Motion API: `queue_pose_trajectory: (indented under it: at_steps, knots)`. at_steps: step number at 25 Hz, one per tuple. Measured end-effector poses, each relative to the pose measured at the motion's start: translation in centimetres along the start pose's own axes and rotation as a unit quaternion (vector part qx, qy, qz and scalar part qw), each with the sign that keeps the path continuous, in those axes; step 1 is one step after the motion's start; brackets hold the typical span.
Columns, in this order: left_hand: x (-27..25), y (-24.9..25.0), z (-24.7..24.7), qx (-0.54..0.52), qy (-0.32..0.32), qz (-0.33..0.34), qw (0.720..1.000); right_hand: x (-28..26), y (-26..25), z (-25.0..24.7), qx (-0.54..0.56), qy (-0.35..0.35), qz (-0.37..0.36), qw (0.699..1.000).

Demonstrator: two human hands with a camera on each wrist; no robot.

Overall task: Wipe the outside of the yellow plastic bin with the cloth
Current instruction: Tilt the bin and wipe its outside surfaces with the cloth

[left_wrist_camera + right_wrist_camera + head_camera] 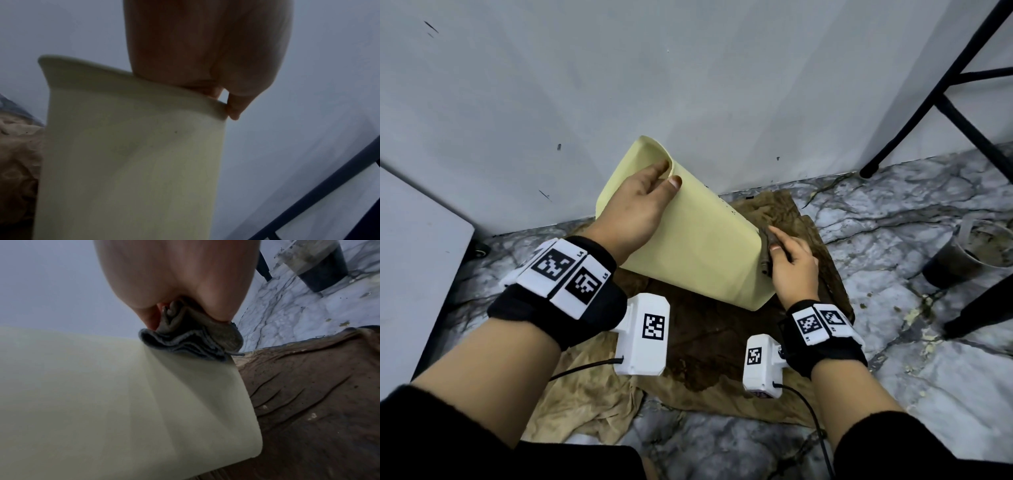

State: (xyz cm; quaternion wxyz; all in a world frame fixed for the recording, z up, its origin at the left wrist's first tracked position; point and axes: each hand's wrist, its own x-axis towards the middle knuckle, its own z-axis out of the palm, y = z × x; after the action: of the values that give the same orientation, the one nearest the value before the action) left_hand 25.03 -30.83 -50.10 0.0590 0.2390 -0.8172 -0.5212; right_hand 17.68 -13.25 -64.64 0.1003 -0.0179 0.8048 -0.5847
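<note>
Both forearms reached forward from black sleeves, each wrist wrapped in a black band carrying white marker tags and a small white camera box with a cable. Beyond them the yellow plastic bin [688,240] lay tilted on a stained brown sheet [709,349] spread over the marble-patterned floor [893,222], its open mouth raised toward the grey wall [585,85] and its base low and nearer the person. At the mouth the left hand [635,205] gripped the rim, thumb on the outer face and fingers hooked over the edge to the inside, as the left wrist view also showed. Against the bin's right side, close to the base, the right hand [792,265] clutched a folded dark cloth [193,344], its layered edge pressed onto the yellow wall. Right of the sheet, well apart from the bin, stood a dirty clear cup [962,257] with dark contents, near the black legs of a stool [928,102]. Part of a white panel [414,274] filled the left edge.
</note>
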Motion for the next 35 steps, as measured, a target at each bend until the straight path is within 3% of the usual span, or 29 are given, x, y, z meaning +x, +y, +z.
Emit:
queue_pose_trajectory:
  at_steps: [3,8,18,26,29,35]
  knots:
    - [0.5,0.0,-0.4,0.011,-0.036,-0.008,0.999,0.3,-0.1,0.0,-0.002,-0.013,-0.016,1.0]
    - [0.6,0.1,0.3,0.001,0.014,-0.004,1.0,0.3,-1.3,1.0,0.007,-0.082,-0.056,0.995]
    - [-0.5,-0.1,0.8,0.009,0.065,0.072,0.995,-1.7,-9.5,3.1,0.041,-0.095,-0.213,0.972]
    - [-0.2,-0.8,2.0,0.057,0.047,0.03,0.997,-2.5,-8.9,3.4,0.006,-0.095,-0.238,0.967]
    - [-0.3,-1.1,2.2,0.076,0.05,0.034,0.995,-2.1,-7.3,3.0,0.0,-0.087,-0.212,0.973]
    - [-0.7,-1.2,1.4,0.049,0.068,0.034,0.996,-0.7,-0.2,0.4,-0.032,-0.051,-0.074,0.995]
